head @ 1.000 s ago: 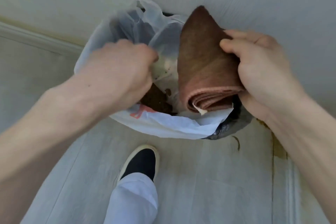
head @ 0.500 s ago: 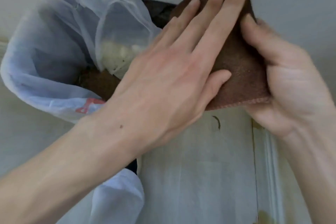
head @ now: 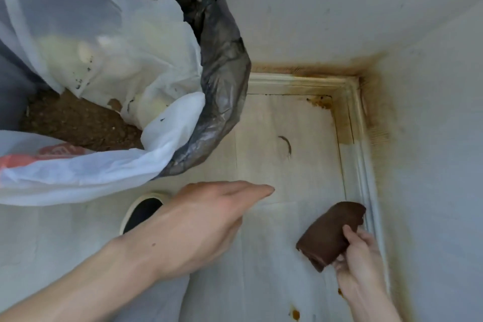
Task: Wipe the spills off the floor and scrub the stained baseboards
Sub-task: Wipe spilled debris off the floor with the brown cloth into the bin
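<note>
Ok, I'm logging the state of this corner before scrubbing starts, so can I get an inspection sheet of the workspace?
Surface: pale floor with a brown spot near the bottom edge and a curved dark mark.
Job's things: folded brown cloth; baseboard stained brown at the corner.
Clutter: bin with black liner and white plastic bag holding waste.
Hands: right hand grips the cloth; left hand open, empty.
Cables: nothing seen.
Surroundings: white walls, browned at the corner; a shoe.

Open floor (head: 287, 117) up to the stained corner baseboards (head: 351, 102), bin (head: 224, 60) crowding its left edge
</note>
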